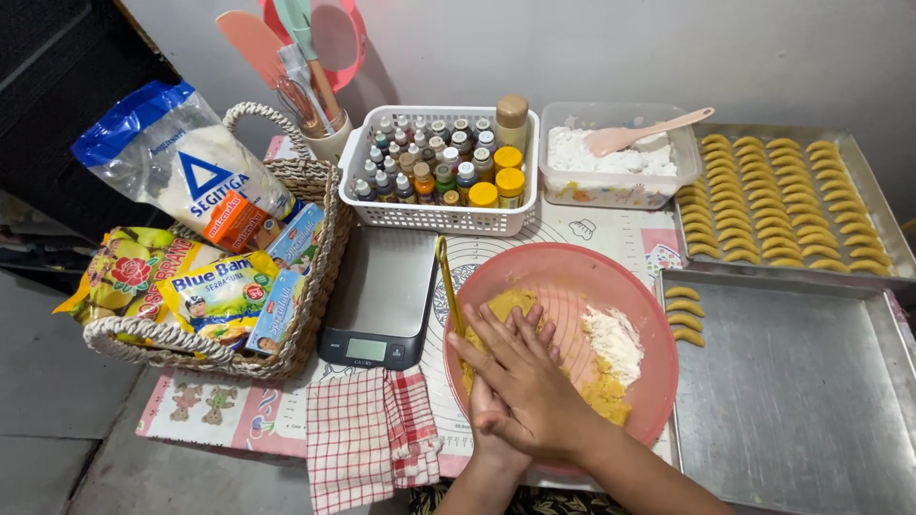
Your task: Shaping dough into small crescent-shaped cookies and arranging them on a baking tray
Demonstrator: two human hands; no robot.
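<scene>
Pink plastic forms the round bowl [625, 286] at the table's near edge, and it holds yellow dough [601, 393] with a heap of white flour [614, 343] lying on its right part. Both hands are pressed together over the bowl's left half: the right hand [525, 377] lies flat on top with fingers stretched out, covering the left hand [489, 405] beneath it, palms closed against each other; whether any dough sits between them cannot be told. A yellow spatula [447, 281] leans on the bowl's left rim. Left of the bowl stands a grey kitchen scale [380, 296], with a red checked cloth [367, 434] just in front of it. Farther left of the bowl, a wicker basket [315, 205] carries packets of baking goods. Behind the bowl, a white slotted basket [439, 217] is packed with small colouring bottles, and a clear tub [615, 191] holds white powder and a pink spoon. Right of the bowl, a steel tray [801, 401] has four crescent-shaped pieces [684, 315] at its far left corner; behind that, a second tray [883, 219] is filled with rows of them.
</scene>
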